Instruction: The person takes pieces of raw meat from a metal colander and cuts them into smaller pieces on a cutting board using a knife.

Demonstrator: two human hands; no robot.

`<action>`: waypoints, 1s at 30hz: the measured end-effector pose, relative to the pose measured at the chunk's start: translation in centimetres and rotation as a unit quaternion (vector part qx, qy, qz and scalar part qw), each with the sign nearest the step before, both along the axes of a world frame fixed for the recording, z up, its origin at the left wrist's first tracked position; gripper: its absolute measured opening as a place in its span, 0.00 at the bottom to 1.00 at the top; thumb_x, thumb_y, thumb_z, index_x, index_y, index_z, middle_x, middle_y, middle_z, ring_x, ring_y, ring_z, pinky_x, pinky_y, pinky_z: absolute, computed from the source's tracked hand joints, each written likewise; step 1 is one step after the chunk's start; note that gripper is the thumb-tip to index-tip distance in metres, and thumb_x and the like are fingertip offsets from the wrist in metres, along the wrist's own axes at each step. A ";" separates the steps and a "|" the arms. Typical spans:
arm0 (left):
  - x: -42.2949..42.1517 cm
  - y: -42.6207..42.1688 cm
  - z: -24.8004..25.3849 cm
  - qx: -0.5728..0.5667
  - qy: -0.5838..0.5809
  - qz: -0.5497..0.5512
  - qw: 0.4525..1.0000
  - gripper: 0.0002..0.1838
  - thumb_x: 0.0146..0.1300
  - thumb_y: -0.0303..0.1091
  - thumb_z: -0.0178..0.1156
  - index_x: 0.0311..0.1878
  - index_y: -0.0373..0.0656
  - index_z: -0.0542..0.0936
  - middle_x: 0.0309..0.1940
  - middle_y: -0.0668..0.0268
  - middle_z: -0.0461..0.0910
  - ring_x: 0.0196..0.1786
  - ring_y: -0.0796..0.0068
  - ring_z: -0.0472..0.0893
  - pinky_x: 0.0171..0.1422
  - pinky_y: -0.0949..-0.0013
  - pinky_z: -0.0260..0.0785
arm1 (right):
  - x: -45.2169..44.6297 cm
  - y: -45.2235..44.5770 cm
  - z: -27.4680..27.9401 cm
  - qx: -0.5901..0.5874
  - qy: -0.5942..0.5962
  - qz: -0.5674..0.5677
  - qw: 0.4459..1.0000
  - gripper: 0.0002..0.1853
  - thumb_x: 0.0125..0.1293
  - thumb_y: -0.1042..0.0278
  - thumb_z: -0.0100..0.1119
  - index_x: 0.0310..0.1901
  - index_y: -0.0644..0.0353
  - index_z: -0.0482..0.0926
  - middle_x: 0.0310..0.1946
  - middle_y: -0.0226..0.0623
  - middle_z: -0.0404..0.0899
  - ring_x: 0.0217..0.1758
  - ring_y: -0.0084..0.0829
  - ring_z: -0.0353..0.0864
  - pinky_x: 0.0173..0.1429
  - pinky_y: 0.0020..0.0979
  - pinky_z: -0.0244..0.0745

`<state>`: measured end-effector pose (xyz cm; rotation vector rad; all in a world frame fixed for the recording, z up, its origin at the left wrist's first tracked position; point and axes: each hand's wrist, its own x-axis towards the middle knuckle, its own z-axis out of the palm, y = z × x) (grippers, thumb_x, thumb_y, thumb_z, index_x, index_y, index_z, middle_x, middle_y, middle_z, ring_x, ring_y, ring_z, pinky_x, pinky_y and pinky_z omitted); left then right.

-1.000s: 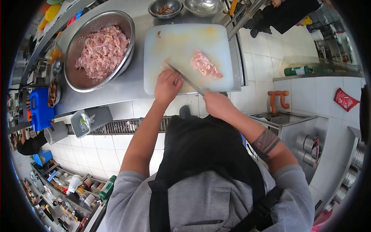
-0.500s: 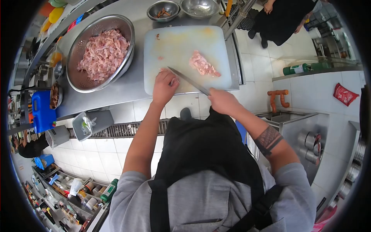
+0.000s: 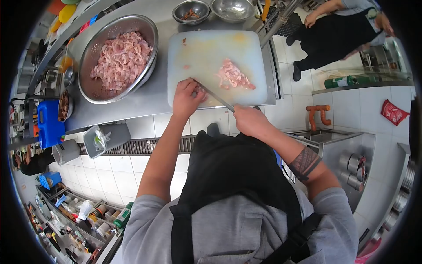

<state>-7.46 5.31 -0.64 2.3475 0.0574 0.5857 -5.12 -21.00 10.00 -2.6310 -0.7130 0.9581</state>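
My right hand (image 3: pixel 249 119) is wrapped round the handle of a long knife (image 3: pixel 216 97), whose blade points to the upper left over a white cutting board (image 3: pixel 202 48). At the board's near left part, my left hand (image 3: pixel 187 97) has its fingers curled on a piece of raw meat (image 3: pixel 201 95) beside the blade. Much of that piece is hidden by the fingers. Cut raw meat (image 3: pixel 234 75) lies in a small pile on the right of the board. A large perforated steel bowl (image 3: pixel 154 55) at the left holds many pieces of raw meat.
Two small steel bowls, one with brown pieces (image 3: pixel 190 15) and one shiny (image 3: pixel 233 9), stand behind the board. A metal post (image 3: pixel 281 22) rises at the back right. Beyond it stands a person in a black apron (image 3: pixel 336 37). A grey bin (image 3: pixel 114 136) sits below the counter's front edge.
The knife and left hand have shifted slightly at the board's near left. More pale pieces show at the pile's left side. The other person has come further into view.
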 end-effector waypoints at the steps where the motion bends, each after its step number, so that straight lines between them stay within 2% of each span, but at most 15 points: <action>1: 0.1 0.0 0.2 0.006 -0.002 -0.007 1.000 0.15 0.58 0.29 0.73 0.50 0.38 0.89 0.55 0.57 0.86 0.60 0.53 0.83 0.64 0.55 0.79 | 0.1 0.5 -0.7 0.016 -0.009 -0.008 1.000 0.11 0.75 0.69 0.55 0.52 0.67 0.77 0.41 0.59 0.88 0.48 0.60 0.90 0.54 0.59 0.82; 5: 0.4 0.1 -0.3 0.027 -0.025 -0.023 0.999 0.16 0.57 0.30 0.74 0.50 0.38 0.89 0.53 0.58 0.87 0.59 0.52 0.83 0.64 0.54 0.79 | 2.7 5.5 -3.5 0.042 -0.025 0.006 0.999 0.12 0.73 0.71 0.55 0.52 0.68 0.77 0.43 0.60 0.89 0.50 0.60 0.90 0.55 0.58 0.83; 7: 0.3 0.2 -0.4 0.028 -0.023 -0.020 0.999 0.17 0.57 0.30 0.74 0.50 0.38 0.89 0.53 0.58 0.87 0.59 0.52 0.83 0.64 0.55 0.79 | 3.8 8.0 -5.0 0.115 -0.094 0.042 0.988 0.12 0.72 0.72 0.55 0.53 0.69 0.76 0.44 0.61 0.88 0.51 0.62 0.89 0.55 0.58 0.83; 10: 0.2 0.3 -0.3 0.031 -0.019 -0.013 0.999 0.17 0.56 0.30 0.74 0.50 0.38 0.88 0.53 0.58 0.87 0.59 0.52 0.83 0.64 0.55 0.78 | 4.3 9.0 -4.6 0.102 -0.064 0.012 0.993 0.12 0.72 0.72 0.56 0.53 0.68 0.76 0.44 0.60 0.88 0.51 0.63 0.89 0.56 0.59 0.82; 13: 0.1 0.0 -0.1 0.030 -0.025 -0.006 0.999 0.16 0.56 0.29 0.73 0.48 0.39 0.88 0.51 0.58 0.86 0.58 0.51 0.82 0.63 0.54 0.79 | 2.7 5.6 -3.3 0.065 -0.024 0.003 0.998 0.13 0.72 0.72 0.57 0.55 0.67 0.76 0.45 0.59 0.88 0.52 0.61 0.89 0.57 0.59 0.81; 15: 0.1 -0.2 0.0 0.029 -0.035 0.000 0.999 0.14 0.57 0.28 0.72 0.47 0.39 0.88 0.49 0.58 0.86 0.57 0.50 0.82 0.62 0.54 0.79 | 1.2 1.9 -2.6 0.035 -0.006 0.018 0.999 0.13 0.75 0.70 0.55 0.56 0.66 0.76 0.47 0.59 0.88 0.54 0.61 0.88 0.58 0.60 0.80; 17: 0.1 -0.1 -0.2 0.018 -0.006 0.008 1.000 0.15 0.57 0.28 0.72 0.48 0.40 0.88 0.52 0.59 0.85 0.58 0.51 0.82 0.62 0.54 0.79 | 0.3 -1.4 -0.8 0.007 0.037 -0.010 0.999 0.14 0.79 0.65 0.53 0.57 0.66 0.76 0.49 0.62 0.87 0.56 0.62 0.87 0.59 0.60 0.80; 21: -1.0 -0.1 0.2 0.016 -0.013 0.024 0.999 0.15 0.57 0.29 0.73 0.49 0.40 0.88 0.54 0.59 0.84 0.59 0.52 0.81 0.62 0.54 0.79 | 1.9 -4.9 -0.5 -0.016 0.056 0.023 0.998 0.16 0.81 0.62 0.51 0.57 0.67 0.76 0.48 0.62 0.87 0.56 0.63 0.87 0.59 0.61 0.79; 23: -1.8 -0.8 1.3 0.034 0.068 0.097 0.992 0.22 0.59 0.31 0.73 0.58 0.39 0.86 0.55 0.57 0.83 0.55 0.53 0.83 0.60 0.55 0.80 | 2.9 -5.6 -2.7 0.028 0.025 -0.035 0.999 0.17 0.81 0.59 0.52 0.56 0.67 0.76 0.46 0.62 0.87 0.54 0.65 0.87 0.59 0.62 0.79; 24: -1.7 -1.1 1.9 0.045 0.072 0.101 0.991 0.22 0.59 0.31 0.73 0.58 0.39 0.86 0.55 0.57 0.83 0.55 0.53 0.83 0.60 0.55 0.80 | 3.6 -5.9 -2.9 0.038 0.031 -0.031 0.998 0.17 0.81 0.59 0.52 0.56 0.67 0.76 0.46 0.62 0.87 0.54 0.65 0.87 0.59 0.62 0.79; 26: -1.7 -2.3 3.4 -0.123 0.160 0.192 0.960 0.30 0.62 0.32 0.71 0.68 0.36 0.79 0.55 0.53 0.82 0.49 0.52 0.85 0.56 0.55 0.81 | 4.5 -6.2 -3.4 0.065 0.025 -0.093 0.993 0.17 0.82 0.59 0.52 0.54 0.67 0.76 0.45 0.64 0.87 0.51 0.66 0.87 0.58 0.63 0.79; 27: -1.0 -3.1 4.3 -0.144 0.174 0.237 0.945 0.31 0.65 0.37 0.70 0.69 0.34 0.76 0.48 0.49 0.87 0.41 0.53 0.89 0.53 0.55 0.82 | 4.2 -6.2 -3.1 0.085 0.025 -0.101 0.991 0.17 0.82 0.58 0.52 0.53 0.68 0.76 0.43 0.65 0.87 0.50 0.67 0.87 0.58 0.63 0.78; 28: -0.5 -3.1 5.1 -0.140 0.179 0.238 0.944 0.31 0.65 0.37 0.70 0.69 0.34 0.76 0.48 0.49 0.87 0.41 0.53 0.89 0.53 0.55 0.82 | 3.8 -6.1 -2.7 0.087 0.031 -0.102 0.991 0.17 0.82 0.58 0.52 0.53 0.68 0.76 0.43 0.65 0.87 0.50 0.67 0.87 0.58 0.63 0.78; 30: 0.4 -2.9 6.3 -0.090 0.336 0.222 0.911 0.24 0.65 0.44 0.69 0.57 0.35 0.82 0.40 0.50 0.89 0.39 0.53 0.89 0.51 0.54 0.81 | 2.8 -5.6 -1.9 0.131 0.040 -0.079 0.987 0.17 0.81 0.58 0.53 0.53 0.68 0.77 0.43 0.65 0.87 0.49 0.66 0.87 0.57 0.62 0.79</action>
